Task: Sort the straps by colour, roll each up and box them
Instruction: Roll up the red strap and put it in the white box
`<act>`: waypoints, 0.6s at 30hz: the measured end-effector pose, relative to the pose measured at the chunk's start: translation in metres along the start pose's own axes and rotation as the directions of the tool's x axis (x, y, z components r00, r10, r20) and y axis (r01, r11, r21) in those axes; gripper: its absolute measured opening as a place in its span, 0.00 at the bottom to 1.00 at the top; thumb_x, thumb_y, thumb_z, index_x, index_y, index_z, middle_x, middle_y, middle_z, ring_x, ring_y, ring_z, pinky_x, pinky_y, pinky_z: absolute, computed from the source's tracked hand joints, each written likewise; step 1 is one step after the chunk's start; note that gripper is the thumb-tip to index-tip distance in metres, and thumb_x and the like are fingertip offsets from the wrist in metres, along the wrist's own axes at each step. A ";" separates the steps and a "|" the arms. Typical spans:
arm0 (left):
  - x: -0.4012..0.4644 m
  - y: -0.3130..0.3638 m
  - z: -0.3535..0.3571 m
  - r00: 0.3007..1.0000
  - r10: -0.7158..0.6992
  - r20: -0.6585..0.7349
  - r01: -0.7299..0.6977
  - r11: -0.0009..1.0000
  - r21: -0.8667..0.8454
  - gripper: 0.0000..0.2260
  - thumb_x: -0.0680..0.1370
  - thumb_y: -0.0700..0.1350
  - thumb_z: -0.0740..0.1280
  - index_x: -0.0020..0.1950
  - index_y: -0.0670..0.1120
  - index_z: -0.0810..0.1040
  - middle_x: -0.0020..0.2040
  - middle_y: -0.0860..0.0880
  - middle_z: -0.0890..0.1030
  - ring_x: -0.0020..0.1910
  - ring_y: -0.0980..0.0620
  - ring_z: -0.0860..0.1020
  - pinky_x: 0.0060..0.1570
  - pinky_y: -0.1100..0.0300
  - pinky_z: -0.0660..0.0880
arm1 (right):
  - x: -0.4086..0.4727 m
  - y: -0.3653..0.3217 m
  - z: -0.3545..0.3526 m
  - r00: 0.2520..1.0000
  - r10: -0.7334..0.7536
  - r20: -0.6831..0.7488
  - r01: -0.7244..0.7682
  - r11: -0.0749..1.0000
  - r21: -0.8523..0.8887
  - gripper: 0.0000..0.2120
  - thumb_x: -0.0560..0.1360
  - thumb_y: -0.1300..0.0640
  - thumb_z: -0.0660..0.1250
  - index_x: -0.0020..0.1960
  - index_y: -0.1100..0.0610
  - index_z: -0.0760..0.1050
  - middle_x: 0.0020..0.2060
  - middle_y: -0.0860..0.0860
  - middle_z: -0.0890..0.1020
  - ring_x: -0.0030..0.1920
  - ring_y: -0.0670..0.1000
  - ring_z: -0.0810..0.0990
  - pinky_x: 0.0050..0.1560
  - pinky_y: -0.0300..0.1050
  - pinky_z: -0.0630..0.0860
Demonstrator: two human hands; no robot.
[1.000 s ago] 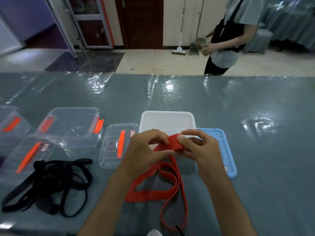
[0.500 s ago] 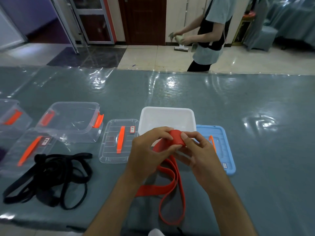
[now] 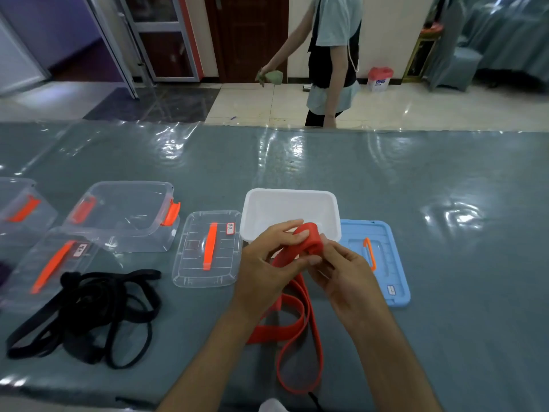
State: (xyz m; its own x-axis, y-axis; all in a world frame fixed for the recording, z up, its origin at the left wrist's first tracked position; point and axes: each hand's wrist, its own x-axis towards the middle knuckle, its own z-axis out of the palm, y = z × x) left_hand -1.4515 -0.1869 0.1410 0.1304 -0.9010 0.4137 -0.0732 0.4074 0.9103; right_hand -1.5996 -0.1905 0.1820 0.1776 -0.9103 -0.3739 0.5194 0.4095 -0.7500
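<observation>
Red strap (image 3: 297, 319) is half rolled: I see the coil end pinched between both hands just in front of the white box (image 3: 289, 208), w/ the loose tail looping down over the counter (image 3: 445, 179) toward me. Left hand (image 3: 267, 260) curls round the roll from the left, thumb on top; right hand (image 3: 341, 272) grips it from the right, fingers bent under. Blue lid (image 3: 377, 260) lies flat right of the white box, touching it. Clear lid (image 3: 208, 248) sits just left of the box; clear tub (image 3: 124, 215) further left. Black straps (image 3: 89, 313) lie tangled well left of the box, nearer me.
</observation>
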 end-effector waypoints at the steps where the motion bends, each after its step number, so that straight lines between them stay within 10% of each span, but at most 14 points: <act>1: 0.000 -0.001 0.000 1.000 0.001 0.006 -0.001 1.000 0.000 0.18 0.72 0.45 0.82 0.60 0.54 0.85 0.63 0.51 0.85 0.65 0.44 0.82 0.64 0.45 0.81 | 0.000 -0.001 0.000 1.000 0.003 0.001 -0.003 1.000 -0.025 0.13 0.77 0.54 0.71 0.54 0.62 0.87 0.49 0.61 0.88 0.45 0.52 0.89 0.41 0.39 0.83; 10: -0.003 0.014 -0.003 0.984 0.087 -0.158 -0.083 0.996 0.032 0.14 0.77 0.51 0.78 0.61 0.60 0.85 0.60 0.57 0.86 0.62 0.52 0.84 0.62 0.63 0.79 | 0.006 -0.010 0.010 0.995 -0.087 0.050 0.099 0.932 -0.348 0.10 0.80 0.52 0.72 0.44 0.57 0.84 0.36 0.51 0.83 0.37 0.47 0.82 0.37 0.37 0.79; 18: 0.008 0.030 -0.021 0.999 0.030 -0.037 -0.031 0.999 -0.022 0.13 0.79 0.48 0.76 0.62 0.61 0.85 0.61 0.55 0.86 0.63 0.51 0.84 0.62 0.63 0.78 | 0.010 -0.016 0.006 0.849 -0.382 0.364 0.512 0.765 -0.391 0.13 0.76 0.57 0.75 0.61 0.53 0.85 0.53 0.53 0.88 0.50 0.52 0.88 0.52 0.44 0.83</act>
State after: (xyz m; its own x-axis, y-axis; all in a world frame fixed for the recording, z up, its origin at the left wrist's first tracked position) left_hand -1.4321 -0.1783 0.1721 0.1641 -0.8822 0.4413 -0.0552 0.4385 0.8970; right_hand -1.6017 -0.2068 0.1935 0.2570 -0.9517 0.1678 0.1611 -0.1290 -0.9785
